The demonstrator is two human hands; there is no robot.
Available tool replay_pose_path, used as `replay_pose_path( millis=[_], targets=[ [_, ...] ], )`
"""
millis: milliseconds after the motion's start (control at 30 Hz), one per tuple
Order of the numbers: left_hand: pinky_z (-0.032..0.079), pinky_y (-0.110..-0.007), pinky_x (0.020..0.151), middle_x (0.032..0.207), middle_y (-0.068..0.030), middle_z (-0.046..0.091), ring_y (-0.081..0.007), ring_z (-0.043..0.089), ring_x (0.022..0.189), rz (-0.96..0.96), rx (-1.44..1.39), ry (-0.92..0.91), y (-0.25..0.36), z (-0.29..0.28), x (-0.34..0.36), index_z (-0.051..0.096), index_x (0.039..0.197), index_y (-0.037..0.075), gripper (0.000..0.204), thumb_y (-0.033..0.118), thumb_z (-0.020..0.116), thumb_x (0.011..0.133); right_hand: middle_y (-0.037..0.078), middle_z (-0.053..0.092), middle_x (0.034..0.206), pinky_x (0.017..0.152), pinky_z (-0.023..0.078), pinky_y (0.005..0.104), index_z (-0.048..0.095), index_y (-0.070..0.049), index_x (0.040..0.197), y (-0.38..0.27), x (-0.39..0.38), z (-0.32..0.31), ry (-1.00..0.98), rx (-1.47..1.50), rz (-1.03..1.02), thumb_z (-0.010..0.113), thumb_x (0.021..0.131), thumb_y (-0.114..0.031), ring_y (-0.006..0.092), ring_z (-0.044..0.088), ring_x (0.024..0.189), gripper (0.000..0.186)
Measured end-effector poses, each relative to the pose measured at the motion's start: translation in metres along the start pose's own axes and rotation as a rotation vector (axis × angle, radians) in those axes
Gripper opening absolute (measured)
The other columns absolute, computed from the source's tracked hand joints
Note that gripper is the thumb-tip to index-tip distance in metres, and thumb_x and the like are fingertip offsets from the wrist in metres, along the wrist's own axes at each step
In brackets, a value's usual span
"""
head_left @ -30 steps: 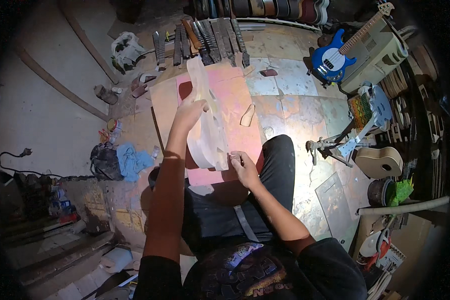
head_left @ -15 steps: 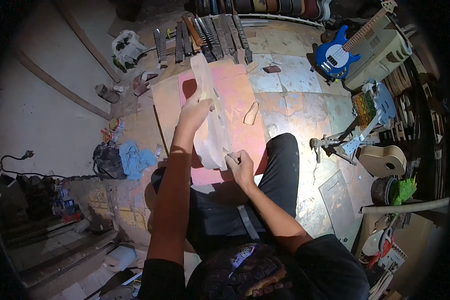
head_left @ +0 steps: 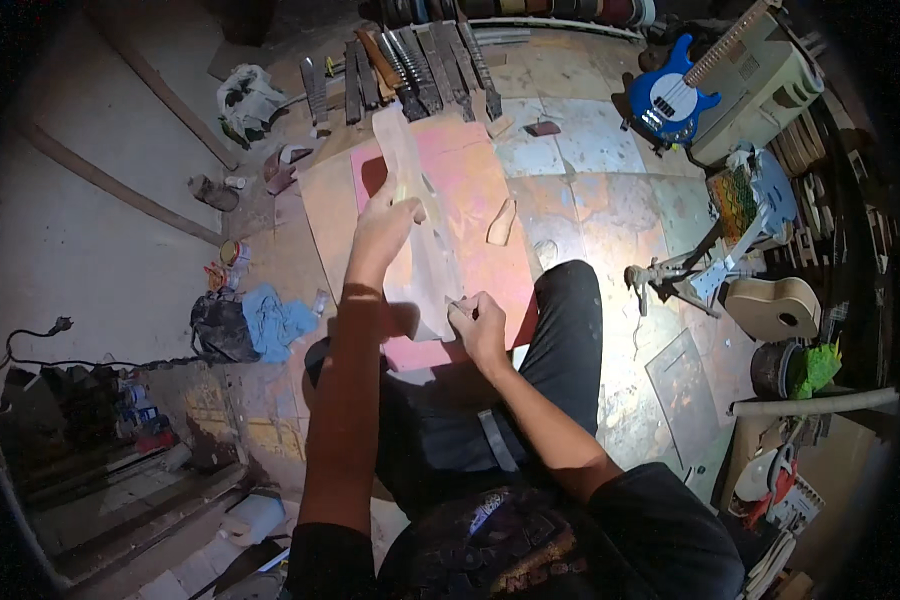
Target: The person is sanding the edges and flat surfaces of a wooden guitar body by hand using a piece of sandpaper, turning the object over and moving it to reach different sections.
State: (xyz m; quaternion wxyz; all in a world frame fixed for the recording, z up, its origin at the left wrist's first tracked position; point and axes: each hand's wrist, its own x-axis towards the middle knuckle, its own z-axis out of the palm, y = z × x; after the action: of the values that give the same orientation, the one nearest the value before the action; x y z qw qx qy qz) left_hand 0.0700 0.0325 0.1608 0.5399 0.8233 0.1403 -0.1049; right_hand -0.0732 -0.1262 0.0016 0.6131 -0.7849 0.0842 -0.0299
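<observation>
A pale, curved wooden piece (head_left: 427, 275), shaped like the side of a guitar body, stands over a pink board (head_left: 460, 175) in front of me. My left hand (head_left: 382, 236) is closed round its left edge, thumb across the top. At its lower right end my right hand (head_left: 483, 325) is closed in a pinch; what lies between those fingers, if anything, is too small to make out. To the right of the piece, a small shaped wooden offcut (head_left: 502, 223) rests on the board.
Beyond the board lie several files and rasps (head_left: 425, 75). A blue bass guitar (head_left: 675, 105) leans at the far right, with a metal stand (head_left: 670, 282) and an unfinished acoustic guitar body (head_left: 772, 308) nearer. On the left is a blue cloth (head_left: 273, 322).
The wooden piece has tilted slightly in my left hand's grip. My right hand stays at its lower end, having shifted only a little. The whole view has shifted slightly.
</observation>
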Motion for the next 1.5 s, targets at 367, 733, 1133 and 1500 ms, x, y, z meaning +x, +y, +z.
replay_pose_path(
  millis=[367, 733, 1133, 1500],
  targets=[
    [0.049, -0.033, 0.095, 0.106, -0.0155, 0.073, -0.0231, 0.067, 0.1, 0.025, 0.03, 0.039, -0.008, -0.003, 0.003, 0.041, 0.156, 0.007, 0.087, 0.022, 0.063, 0.073, 0.018, 0.066, 0.077, 0.067, 0.052, 0.037, 0.063, 0.005, 0.085, -0.008, -0.002, 0.003, 0.066, -0.199, -0.154, 0.078, 0.085, -0.013, 0.0208, 0.065, 0.071, 0.024],
    [0.047, -0.029, 0.096, 0.141, -0.0215, 0.062, -0.021, 0.062, 0.114, 0.048, 0.028, 0.057, 0.012, -0.005, -0.014, 0.047, 0.147, -0.009, 0.082, 0.02, 0.066, 0.073, 0.009, 0.072, 0.084, 0.071, 0.053, 0.0314, 0.065, 0.003, 0.091, -0.009, -0.015, 0.0, 0.023, 0.179, 0.15, 0.079, 0.089, -0.017, 0.0135, 0.064, 0.077, 0.025],
    [0.042, -0.03, 0.105, 0.152, -0.0223, 0.052, -0.0222, 0.057, 0.127, 0.034, -0.078, -0.004, -0.003, -0.011, -0.002, 0.048, 0.147, -0.008, 0.079, 0.021, 0.065, 0.075, 0.01, 0.065, 0.082, 0.071, 0.051, 0.0339, 0.061, 0.002, 0.097, 0.044, -0.01, -0.018, 0.429, 0.13, 0.299, 0.072, 0.09, -0.013, 0.0166, 0.06, 0.074, 0.02],
    [0.048, -0.029, 0.09, 0.078, -0.0068, 0.068, -0.0163, 0.063, 0.081, 0.091, 0.02, 0.038, -0.011, -0.019, -0.002, 0.04, 0.157, 0.008, 0.084, 0.02, 0.061, 0.076, 0.016, 0.06, 0.093, 0.071, 0.054, 0.0463, 0.057, -0.012, 0.142, -0.052, -0.022, -0.05, -0.479, -0.567, -0.389, 0.071, 0.083, -0.014, 0.0349, 0.066, 0.086, 0.061]
  ],
)
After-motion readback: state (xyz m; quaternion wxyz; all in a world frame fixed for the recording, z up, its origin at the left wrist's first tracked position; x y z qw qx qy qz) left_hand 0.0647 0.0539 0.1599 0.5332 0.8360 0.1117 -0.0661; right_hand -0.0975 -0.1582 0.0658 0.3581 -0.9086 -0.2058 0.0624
